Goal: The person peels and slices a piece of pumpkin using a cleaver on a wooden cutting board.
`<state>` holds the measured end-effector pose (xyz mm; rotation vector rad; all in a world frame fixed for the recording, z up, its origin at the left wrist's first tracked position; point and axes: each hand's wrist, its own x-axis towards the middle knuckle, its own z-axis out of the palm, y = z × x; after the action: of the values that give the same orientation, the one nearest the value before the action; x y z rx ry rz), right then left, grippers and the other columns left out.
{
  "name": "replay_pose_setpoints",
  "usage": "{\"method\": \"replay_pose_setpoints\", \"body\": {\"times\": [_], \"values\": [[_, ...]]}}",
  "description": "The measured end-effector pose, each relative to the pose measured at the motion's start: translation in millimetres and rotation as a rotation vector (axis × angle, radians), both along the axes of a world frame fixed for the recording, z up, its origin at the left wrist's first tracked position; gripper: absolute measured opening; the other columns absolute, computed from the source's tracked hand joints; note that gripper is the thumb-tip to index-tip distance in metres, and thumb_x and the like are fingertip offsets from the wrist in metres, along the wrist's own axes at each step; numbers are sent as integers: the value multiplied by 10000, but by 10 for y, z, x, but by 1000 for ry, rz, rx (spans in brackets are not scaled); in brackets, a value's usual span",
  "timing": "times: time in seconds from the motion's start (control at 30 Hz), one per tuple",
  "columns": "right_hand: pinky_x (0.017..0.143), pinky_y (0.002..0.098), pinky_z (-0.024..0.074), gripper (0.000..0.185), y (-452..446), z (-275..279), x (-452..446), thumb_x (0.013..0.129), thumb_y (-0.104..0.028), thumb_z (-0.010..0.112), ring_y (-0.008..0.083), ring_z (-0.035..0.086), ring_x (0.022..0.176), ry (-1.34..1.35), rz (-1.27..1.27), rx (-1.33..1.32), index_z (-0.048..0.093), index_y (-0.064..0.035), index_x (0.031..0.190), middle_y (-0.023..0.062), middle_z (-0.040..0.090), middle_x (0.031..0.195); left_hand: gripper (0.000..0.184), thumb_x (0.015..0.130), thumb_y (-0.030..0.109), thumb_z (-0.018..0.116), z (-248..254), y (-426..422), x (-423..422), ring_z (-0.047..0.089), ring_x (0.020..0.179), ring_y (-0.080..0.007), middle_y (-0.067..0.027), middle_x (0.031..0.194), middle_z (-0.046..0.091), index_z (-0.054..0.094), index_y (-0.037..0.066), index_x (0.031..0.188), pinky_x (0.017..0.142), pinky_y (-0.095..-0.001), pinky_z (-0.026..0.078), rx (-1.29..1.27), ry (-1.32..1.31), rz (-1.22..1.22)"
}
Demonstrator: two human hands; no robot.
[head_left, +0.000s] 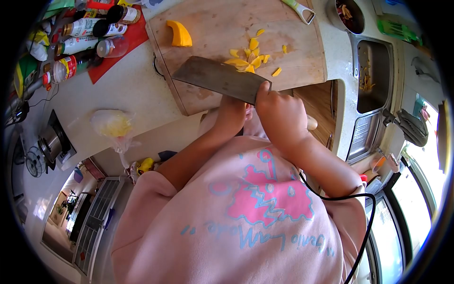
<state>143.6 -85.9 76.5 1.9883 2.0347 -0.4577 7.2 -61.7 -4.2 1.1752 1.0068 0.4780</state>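
Note:
My right hand is wrapped round the handle of a cleaver, whose wide blade points left over the near part of a wooden cutting board. Just below the blade is my left hand, its fingers curled and partly hidden by the cleaver; what they hold, if anything, is hidden. Beyond the blade lie several thin orange pumpkin pieces, some touching its upper edge. A larger pumpkin wedge rests apart at the board's far left.
A peeler lies at the board's far edge. To the right are a pot and a sink with peelings inside. Bottles and jars crowd the left counter, near a knotted plastic bag. A black cable crosses my right sleeve.

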Motion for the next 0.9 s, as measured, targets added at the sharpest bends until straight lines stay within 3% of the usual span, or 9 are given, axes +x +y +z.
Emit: {"method": "replay_pose_setpoints", "body": {"times": [0.03, 0.2, 0.33, 0.37, 0.47, 0.5, 0.63, 0.9], "values": [[464, 283, 521, 396, 12, 6, -33, 769, -89, 627, 163, 674, 552, -4, -15, -4, 618, 43, 1142, 26, 647, 649, 156, 979, 91, 420, 12, 1, 13, 405, 470, -83, -9, 615, 454, 457, 54, 831, 407, -268, 327, 34, 8, 3], [482, 290, 537, 343, 44, -29, -34, 783, -92, 625, 182, 698, 594, -25, 25, 19, 608, 37, 1100, 43, 665, 664, 137, 998, 150, 418, 55, 40, 57, 411, 460, -92, -21, 628, 463, 434, 50, 905, 412, -272, 335, -444, -53, 82], [554, 331, 568, 336, 164, -402, 249, 794, -102, 619, 235, 721, 656, 73, 35, -34, 645, 73, 1080, 84, 704, 729, 286, 1021, 334, 438, 45, -123, 130, 456, 485, -132, -50, 652, 469, 449, 61, 936, 430, -280, 346, -494, 16, 187], [570, 353, 565, 219, 182, -433, 339, 801, -99, 615, 277, 713, 654, 148, -11, -88, 628, 25, 982, 99, 692, 713, 302, 1017, 357, 444, 130, -76, 120, 445, 479, -128, -47, 647, 460, 427, 66, 938, 428, -275, 338, -567, 42, 171], [562, 371, 554, 160, 93, -378, 437, 793, -95, 621, 290, 704, 652, 194, -73, -2, 588, -21, 931, 107, 683, 715, 339, 1000, 392, 458, 264, 31, 122, 383, 463, -110, -28, 618, 407, 401, 73, 900, 425, -260, 306, -621, 44, 199], [533, 380, 534, 226, 55, -371, 471, 774, -89, 635, 278, 684, 616, 236, -75, 123, 589, -35, 988, 90, 660, 689, 347, 998, 393, 457, 232, 62, 73, 367, 460, -106, -22, 611, 392, 403, 74, 872, 424, -260, 296, -651, 11, 186], [537, 378, 513, 461, -39, -259, 528, 742, -28, 619, 258, 637, 577, 286, -68, 196, 643, -57, 1201, 74, 640, 692, 399, 999, 413, 412, 109, 151, -95, 296, 453, -86, 4, 575, 330, 384, 95, 761, 412, -249, 228, -717, -19, 148], [513, 376, 494, 505, -267, -433, 494, 719, -10, 606, 237, 604, 551, 308, 47, 232, 646, -54, 1220, 57, 585, 649, 326, 1011, 320, 433, -147, 228, -383, 296, 481, -65, 36, 589, 345, 427, 151, 732, 432, -227, 208, -742, -60, 162]]}}
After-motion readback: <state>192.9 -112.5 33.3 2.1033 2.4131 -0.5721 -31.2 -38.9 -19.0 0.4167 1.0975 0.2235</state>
